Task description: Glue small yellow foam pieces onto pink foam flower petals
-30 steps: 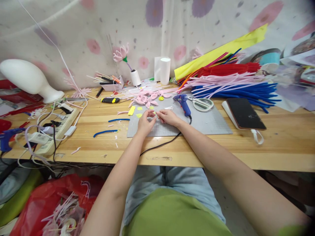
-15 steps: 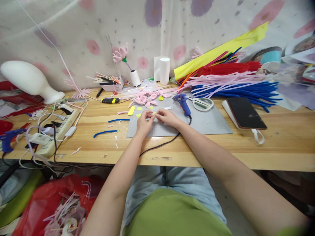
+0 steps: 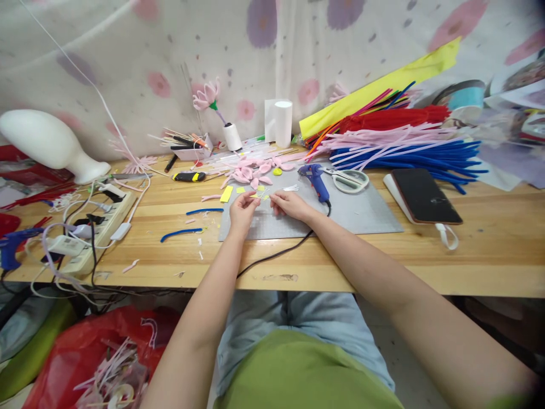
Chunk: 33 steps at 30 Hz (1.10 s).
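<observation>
My left hand [image 3: 242,212] is closed in a pinch above the grey mat [image 3: 340,218], with thin whitish strands [image 3: 263,193] at its fingertips. What exactly these strands are is too small to tell. A short gap to the right, my right hand [image 3: 290,205] is closed too, fingers curled and pressed together; anything between them is hidden. Small yellow pieces [image 3: 226,193] lie just beyond my left hand. Behind both hands are pink fuzzy petals [image 3: 255,168] in a pile and a small bundle of white stamens [image 3: 291,188].
A blue glue gun [image 3: 315,182] and white-handled scissors [image 3: 351,180] lie right of my hands. The gun's black cord [image 3: 272,254] runs under my right forearm. Farther right are pipe cleaner bundles [image 3: 409,159] and a phone [image 3: 426,196]. A power strip [image 3: 104,230] stands left.
My hands have moved apart from near touching, the left one shifting left. Thin whitish strands now show at the left fingertips.
</observation>
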{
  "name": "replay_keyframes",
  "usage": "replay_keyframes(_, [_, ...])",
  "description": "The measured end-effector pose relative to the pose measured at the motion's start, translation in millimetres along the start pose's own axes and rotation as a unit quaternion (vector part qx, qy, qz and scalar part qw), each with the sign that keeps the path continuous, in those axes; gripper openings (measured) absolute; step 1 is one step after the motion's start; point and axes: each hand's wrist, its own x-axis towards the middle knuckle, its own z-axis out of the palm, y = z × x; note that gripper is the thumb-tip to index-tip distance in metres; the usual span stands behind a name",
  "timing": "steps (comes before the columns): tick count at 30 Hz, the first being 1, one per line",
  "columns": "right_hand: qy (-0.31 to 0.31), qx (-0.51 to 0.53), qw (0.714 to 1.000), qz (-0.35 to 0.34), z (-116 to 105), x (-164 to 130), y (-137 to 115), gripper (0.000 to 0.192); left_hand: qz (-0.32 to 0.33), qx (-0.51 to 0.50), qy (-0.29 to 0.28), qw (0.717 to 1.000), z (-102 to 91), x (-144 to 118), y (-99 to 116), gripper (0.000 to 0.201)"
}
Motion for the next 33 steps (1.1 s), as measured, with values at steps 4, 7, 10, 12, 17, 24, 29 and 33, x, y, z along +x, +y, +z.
replay_keyframes(4, [0.003, 0.019, 1.000, 0.006, 1, 3, 3, 0.034, -0.053, -0.017, -0.023, 0.998, 4.1, -2, 5, 0.041])
replay_keyframes(7, [0.006, 0.050, 0.999, 0.015, 2, 5, 6, 0.034, -0.087, -0.041, -0.039, 0.995, 11.9, -3, 8, 0.049])
replay_keyframes(10, [0.000, 0.067, 0.998, 0.017, 3, 5, 6, 0.033, -0.089, -0.046, -0.030, 0.995, 19.8, -2, 10, 0.055])
replay_keyframes(12, [-0.003, 0.072, 0.997, 0.013, 3, 4, 4, 0.033, -0.103, -0.055, -0.024, 0.993, 22.8, 1, 10, 0.055])
replay_keyframes(17, [0.027, 0.101, 0.994, 0.026, 1, 2, 3, 0.037, -0.143, -0.077, -0.010, 0.987, 21.3, 10, 11, 0.051])
replay_keyframes(24, [0.164, 0.077, 0.983, 0.034, -8, 6, 22, 0.043, -0.074, 0.023, -0.042, 0.996, 12.9, 39, 16, 0.043])
replay_keyframes(29, [0.198, 0.071, 0.977, 0.028, -11, 7, 27, 0.046, 0.033, 0.261, -0.087, 0.961, 17.1, 56, 12, 0.040])
replay_keyframes(33, [0.193, 0.054, 0.980, 0.014, -11, 6, 27, 0.047, 0.101, 0.390, -0.118, 0.908, 21.5, 58, 11, 0.039])
